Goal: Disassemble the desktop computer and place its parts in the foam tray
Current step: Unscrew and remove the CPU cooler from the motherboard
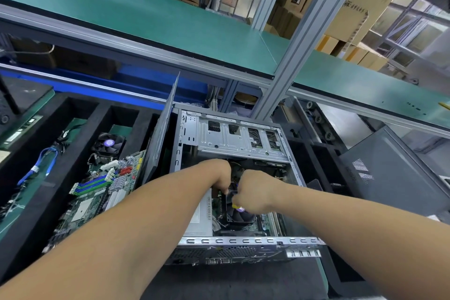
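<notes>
The open desktop case (238,134) lies flat in the middle, its drive cage at the far end. Inside it sits the black CPU cooler fan (241,217) on the motherboard. My left hand (219,175) reaches in from the left, and its curled fingertips grip the fan's far-left corner. My right hand (254,192) is a fist just right of it, holding a yellow-handled tool (235,206) that is mostly hidden. The black foam tray (80,114) on the left holds another motherboard (97,192), a fan (108,143) and a blue cable (42,163).
A grey side panel (162,129) leans between the tray and the case. Another dark case (394,173) lies at the right. A green shelf (146,14) on aluminium posts (292,51) overhangs the far side, with cardboard boxes behind it.
</notes>
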